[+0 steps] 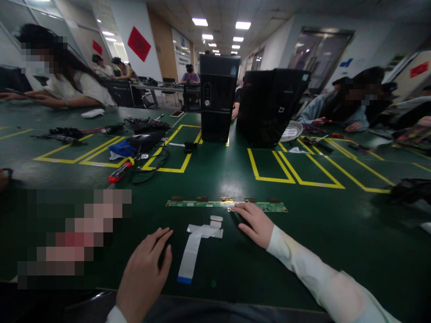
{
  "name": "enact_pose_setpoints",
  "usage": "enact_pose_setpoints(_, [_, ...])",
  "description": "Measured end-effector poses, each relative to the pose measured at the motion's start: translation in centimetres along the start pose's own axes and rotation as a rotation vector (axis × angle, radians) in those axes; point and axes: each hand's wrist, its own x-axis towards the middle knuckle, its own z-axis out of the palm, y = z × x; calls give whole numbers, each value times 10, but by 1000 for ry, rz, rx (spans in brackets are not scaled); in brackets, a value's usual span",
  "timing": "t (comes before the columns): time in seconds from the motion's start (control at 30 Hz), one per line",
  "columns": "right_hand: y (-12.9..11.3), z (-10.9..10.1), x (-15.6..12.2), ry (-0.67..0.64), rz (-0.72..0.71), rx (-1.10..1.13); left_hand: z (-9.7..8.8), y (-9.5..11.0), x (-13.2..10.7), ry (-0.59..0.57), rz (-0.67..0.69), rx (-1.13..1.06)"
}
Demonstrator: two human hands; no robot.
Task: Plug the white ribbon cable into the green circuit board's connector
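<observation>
A long, narrow green circuit board [195, 204] lies crosswise on the table, with several copper-coloured tabs along its far edge. The outstretched fingertips of my right hand [254, 224] reach the board's near edge at about its middle; the hand grips nothing. Nearer to me is a white flat ribbon cable [189, 260], folded over at its far end and with a blue tip at the near end. My left hand [145, 264] rests to the left of this cable, apart from it, fingers extended and holding nothing.
Two black computer towers [220, 98] stand at the back. A red-and-black screwdriver [120, 172], a blue cloth-like item [121, 150] and tangled black cables [148, 124] lie to the left. Yellow tape [272, 179] marks boxes on the green table. People sit at both sides.
</observation>
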Motion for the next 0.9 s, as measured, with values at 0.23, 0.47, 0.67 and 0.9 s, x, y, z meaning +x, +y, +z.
enact_pose_setpoints(0.23, [-31, 20, 23, -33, 24, -38, -1, 1, 0, -9, 4, 16])
enact_pose_setpoints(0.47, [-35, 25, 25, -50, 14, -51, -1, 1, -1, 0, 4, 14])
enact_pose_setpoints(0.67, [-16, 11, 14, 42, -22, -106, -1, 0, -1, 6, 19, 9])
enact_pose_setpoints(0.9, [22, -10, -24, 81, 3, -90, 2, -1, -1, 8, 9, 6])
